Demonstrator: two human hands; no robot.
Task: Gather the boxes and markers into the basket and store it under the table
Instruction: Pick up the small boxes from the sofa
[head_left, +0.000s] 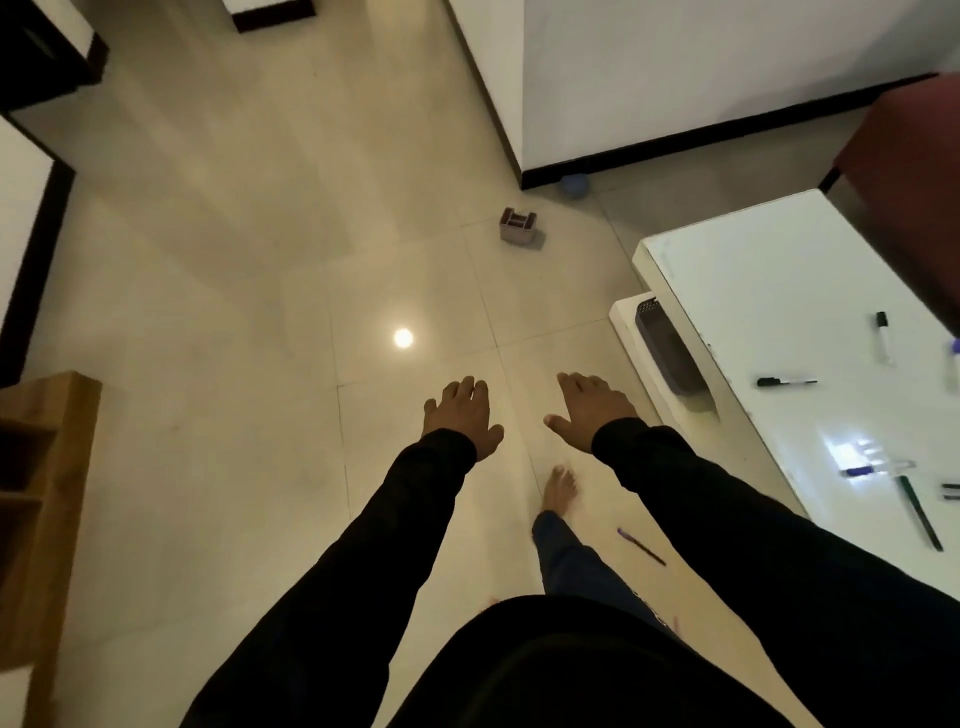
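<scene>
Both arms reach forward over the tiled floor (260, 260). The left hand (460, 415) and right hand (589, 410) are spread flat, palms down, holding nothing. The dark basket (670, 348) sits on a lower shelf beside the white counter (779, 270), at its left edge. Markers lie scattered on the counter, one black-capped (883, 335), another (785, 382) lying flat. A purple marker (641, 546) lies on the floor near a bare foot (560, 488). A small box (518, 225) stands on the floor, well apart from the counter.

White table (779, 291), dark grey basket (670, 353), black sleeves (395, 519), cream floor tiles (260, 260), seemingly purple marker (641, 546).
</scene>
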